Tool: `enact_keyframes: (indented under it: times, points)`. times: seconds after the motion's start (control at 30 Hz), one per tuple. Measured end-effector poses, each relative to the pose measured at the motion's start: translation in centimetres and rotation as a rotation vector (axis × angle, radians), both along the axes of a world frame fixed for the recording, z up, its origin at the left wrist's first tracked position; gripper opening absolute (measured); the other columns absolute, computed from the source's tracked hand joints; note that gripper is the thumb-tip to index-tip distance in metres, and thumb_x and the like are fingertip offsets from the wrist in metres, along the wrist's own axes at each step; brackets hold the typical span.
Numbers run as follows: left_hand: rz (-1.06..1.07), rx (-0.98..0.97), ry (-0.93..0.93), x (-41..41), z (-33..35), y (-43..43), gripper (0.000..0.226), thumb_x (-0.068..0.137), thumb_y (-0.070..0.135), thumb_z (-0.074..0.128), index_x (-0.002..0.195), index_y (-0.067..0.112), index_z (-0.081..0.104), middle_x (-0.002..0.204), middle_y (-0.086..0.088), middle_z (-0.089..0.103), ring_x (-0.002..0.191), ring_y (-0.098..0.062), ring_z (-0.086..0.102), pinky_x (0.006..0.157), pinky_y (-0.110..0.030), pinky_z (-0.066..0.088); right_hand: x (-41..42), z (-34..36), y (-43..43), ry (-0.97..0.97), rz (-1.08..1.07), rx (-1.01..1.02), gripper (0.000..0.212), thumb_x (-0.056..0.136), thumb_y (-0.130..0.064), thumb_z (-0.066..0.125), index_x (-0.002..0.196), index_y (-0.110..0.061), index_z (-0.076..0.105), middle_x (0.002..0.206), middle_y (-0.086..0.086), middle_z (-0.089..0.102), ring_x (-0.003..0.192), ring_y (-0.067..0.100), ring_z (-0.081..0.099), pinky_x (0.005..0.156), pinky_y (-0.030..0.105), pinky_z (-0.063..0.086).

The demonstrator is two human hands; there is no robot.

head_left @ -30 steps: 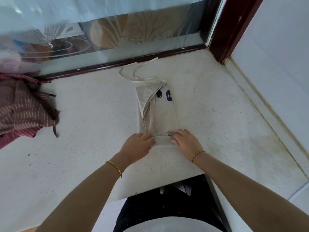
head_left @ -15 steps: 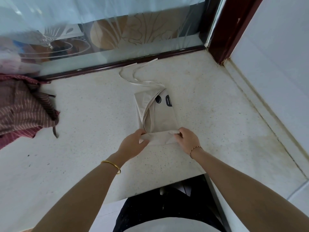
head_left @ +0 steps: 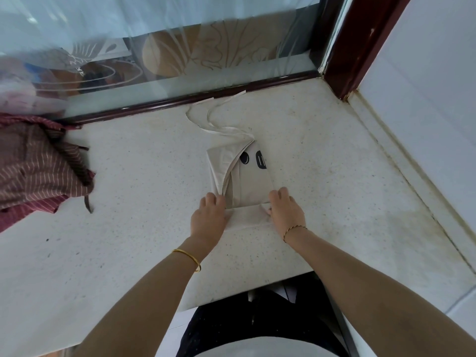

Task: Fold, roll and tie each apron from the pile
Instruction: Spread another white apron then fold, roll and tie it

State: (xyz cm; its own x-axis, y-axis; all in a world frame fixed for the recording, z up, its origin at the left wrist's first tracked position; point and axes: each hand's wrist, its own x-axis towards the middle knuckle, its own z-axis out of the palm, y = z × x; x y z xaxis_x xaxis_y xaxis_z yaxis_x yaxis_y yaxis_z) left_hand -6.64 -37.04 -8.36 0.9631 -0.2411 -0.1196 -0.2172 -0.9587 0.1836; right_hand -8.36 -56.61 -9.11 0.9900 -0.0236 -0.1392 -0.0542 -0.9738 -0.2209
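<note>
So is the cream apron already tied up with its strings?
No, the cream apron is only partly rolled, and its strings lie loose on the counter.

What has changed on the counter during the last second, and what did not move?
Both hands worked the near end of the cream apron away from the person, turning it over into a wider rolled band. The left hand and right hand moved slightly forward with it and now keep their grip on the band's two ends. The apron's ties near the window and the striped red cloth at the left stayed in place.
</note>
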Motion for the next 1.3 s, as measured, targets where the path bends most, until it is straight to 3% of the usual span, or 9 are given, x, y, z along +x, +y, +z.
enact_keyframes:
  times: [0.13, 0.27, 0.37, 0.5, 0.67, 0.8, 0.97, 1.1, 1.3]
  points:
    - [-0.305, 0.133, -0.068, -0.2, -0.4, 0.1, 0.036, 0.088, 0.006, 0.054, 0.123, 0.012, 0.046, 0.121, -0.004, 0.047, 0.106, -0.021, 0.046, 0.087, -0.027, 0.045, -0.6, -0.6, -0.5, -0.121, 0.241, 0.012, 0.025, 0.062, -0.004, 0.082, 0.078, -0.006, 0.062, 0.084, 0.009, 0.056, 0.064, 0.025, 0.056, 0.047, 0.025, 0.036]
    - [-0.359, 0.076, -0.024, -0.3, -0.4, 0.6, 0.046, 0.093, 0.033, 0.048, 0.133, 0.011, 0.039, 0.130, -0.003, 0.044, 0.115, -0.021, 0.043, 0.095, -0.029, 0.044, -1.0, -0.7, -2.5, -0.014, 0.301, 0.071, 0.038, 0.078, -0.037, 0.068, 0.106, -0.012, 0.059, 0.113, 0.002, 0.052, 0.093, 0.023, 0.052, 0.073, 0.034, 0.047]
    - [-0.382, 0.084, 0.036, 0.1, -0.2, 1.2, 0.054, 0.087, 0.045, 0.059, 0.127, 0.012, 0.043, 0.129, -0.003, 0.044, 0.115, -0.022, 0.043, 0.096, -0.030, 0.044, -1.1, -0.4, -2.9, 0.019, 0.293, 0.122, 0.032, 0.080, -0.019, 0.062, 0.110, -0.008, 0.056, 0.118, 0.005, 0.050, 0.100, 0.026, 0.047, 0.079, 0.037, 0.047]
    - [-0.383, 0.020, -0.008, 0.3, -0.1, 1.6, 0.031, 0.092, 0.035, 0.050, 0.116, 0.015, 0.050, 0.115, -0.001, 0.054, 0.100, -0.017, 0.050, 0.085, -0.025, 0.046, -1.0, -0.2, -2.3, -0.024, 0.161, 0.253, 0.017, 0.090, -0.011, 0.052, 0.106, -0.007, 0.058, 0.102, 0.004, 0.056, 0.093, 0.019, 0.045, 0.073, 0.028, 0.042]
    - [-0.137, -0.227, 0.158, 0.2, 0.4, 2.0, 0.025, 0.098, 0.033, 0.042, 0.105, 0.011, 0.054, 0.087, -0.004, 0.063, 0.075, -0.019, 0.058, 0.066, -0.030, 0.049, -0.6, -0.1, -2.0, 0.021, -0.085, 0.405, 0.021, 0.099, -0.023, 0.042, 0.092, -0.008, 0.055, 0.075, 0.004, 0.056, 0.073, 0.018, 0.049, 0.057, 0.029, 0.038]
    - [0.084, -0.326, 0.382, -0.3, -0.4, 2.2, 0.020, 0.099, 0.026, 0.040, 0.090, 0.008, 0.045, 0.082, -0.012, 0.061, 0.072, -0.027, 0.057, 0.064, -0.034, 0.045, -1.3, -0.2, -1.9, 0.042, -0.136, 0.409, 0.026, 0.100, -0.027, 0.041, 0.094, -0.004, 0.053, 0.078, 0.006, 0.059, 0.072, 0.022, 0.055, 0.063, 0.034, 0.044]
    - [0.174, -0.329, 0.431, 0.2, 0.0, 1.7, 0.016, 0.098, 0.020, 0.037, 0.086, 0.011, 0.043, 0.072, -0.004, 0.053, 0.066, -0.022, 0.052, 0.058, -0.029, 0.040, -1.4, 0.0, -1.4, 0.000, -0.260, 0.496, 0.016, 0.096, -0.023, 0.052, 0.101, -0.010, 0.044, 0.067, -0.006, 0.046, 0.058, 0.007, 0.042, 0.049, 0.018, 0.030]
    - [0.237, -0.380, 0.434, 0.2, 0.3, 0.9, 0.025, 0.097, 0.034, 0.035, 0.092, 0.011, 0.044, 0.075, -0.007, 0.057, 0.063, -0.022, 0.054, 0.055, -0.031, 0.042, -1.1, -0.3, -1.0, 0.000, -0.306, 0.502, 0.014, 0.095, -0.013, 0.051, 0.100, -0.010, 0.038, 0.061, -0.009, 0.038, 0.053, 0.005, 0.031, 0.046, 0.015, 0.024]
    - [0.237, -0.314, 0.407, 0.7, 0.1, 0.8, 0.029, 0.101, 0.031, 0.033, 0.081, 0.013, 0.046, 0.072, -0.008, 0.061, 0.065, -0.026, 0.066, 0.068, -0.039, 0.057, -1.3, -0.3, -0.9, -0.136, -0.203, 0.455, 0.020, 0.091, -0.015, 0.058, 0.089, -0.011, 0.038, 0.077, -0.001, 0.041, 0.063, 0.013, 0.038, 0.053, 0.026, 0.036]
